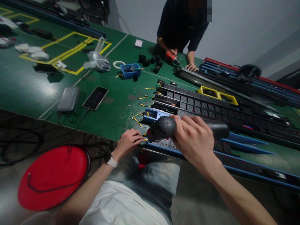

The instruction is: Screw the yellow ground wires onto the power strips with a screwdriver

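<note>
My right hand (194, 134) is wrapped round a black cordless drill (165, 125), whose rounded rear faces up; its bit is hidden beneath the body. Close by on the left, my left hand (131, 140) pinches a short yellow wire (145, 139) at the end of the nearest blue power strip (246, 164). The drill's body covers part of this strip. Just beyond lies another blue strip (150, 115), with yellow wires (137, 121) sticking out of its end. Several black socket strips (199, 107) lie parallel behind it, also with loose wire ends.
Across the green table (117, 103), a person holds an orange drill (172, 57) against a long strip. A blue tray (130, 71), yellow bins (217, 95), a phone (95, 98) and a power bank (68, 99) lie around. A red stool (53, 175) stands below left.
</note>
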A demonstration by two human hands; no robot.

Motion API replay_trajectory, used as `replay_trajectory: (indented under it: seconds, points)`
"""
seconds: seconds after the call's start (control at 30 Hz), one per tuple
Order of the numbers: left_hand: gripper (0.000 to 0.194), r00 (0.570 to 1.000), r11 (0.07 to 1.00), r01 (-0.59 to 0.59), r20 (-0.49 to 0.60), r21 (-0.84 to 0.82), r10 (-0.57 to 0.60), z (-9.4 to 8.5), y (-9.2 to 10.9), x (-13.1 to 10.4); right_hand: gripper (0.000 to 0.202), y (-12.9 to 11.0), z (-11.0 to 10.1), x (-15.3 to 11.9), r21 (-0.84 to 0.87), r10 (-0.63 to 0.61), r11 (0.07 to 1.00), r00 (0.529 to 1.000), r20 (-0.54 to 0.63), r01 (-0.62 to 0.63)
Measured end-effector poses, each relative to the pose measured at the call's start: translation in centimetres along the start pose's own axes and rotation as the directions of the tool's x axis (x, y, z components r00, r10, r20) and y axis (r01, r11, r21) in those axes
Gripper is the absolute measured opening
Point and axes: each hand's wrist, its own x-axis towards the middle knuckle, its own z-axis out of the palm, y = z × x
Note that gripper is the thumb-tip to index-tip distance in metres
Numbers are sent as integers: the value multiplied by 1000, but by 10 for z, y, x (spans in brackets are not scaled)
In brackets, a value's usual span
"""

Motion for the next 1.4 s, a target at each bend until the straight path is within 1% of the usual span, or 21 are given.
replay_trajectory:
  seconds: [0.23, 0.47, 0.63, 0.8, 0.97, 1.27, 1.4]
  points:
    - [27, 999, 999, -24, -27, 34, 25, 0, 0, 0, 12, -4, -2, 2, -36, -27, 999, 999, -37, 26]
    - [25, 1000, 1000, -14, -9, 22, 14, 0, 0, 0, 12, -1, 0, 2, -12, -21, 1000, 1000, 0, 21]
    - [29, 1000, 1000, -16, 11, 9, 16, -2, 1, 0, 13, 2, 1, 1, -34, -13, 999, 1000, -7, 13]
    - [31, 1000, 1000, -22, 3, 14, 22, -2, 1, 0, 14, 1, 0, 1, -17, -20, 1000, 1000, 14, 20]
    - [31, 1000, 999, -19, -5, 26, 19, 0, 0, 0, 13, 1, -1, 3, -2, -26, 1000, 1000, 8, 26]
    - [28, 1000, 1000, -11, 22, 5, 11, 0, -1, -1, 14, 3, 3, 3, -14, -24, 1000, 1000, 14, 24]
    - [29, 1000, 1000, -17, 6, 9, 17, 1, -2, -1, 13, 2, 2, 2, -2, -23, 1000, 1000, 1, 23]
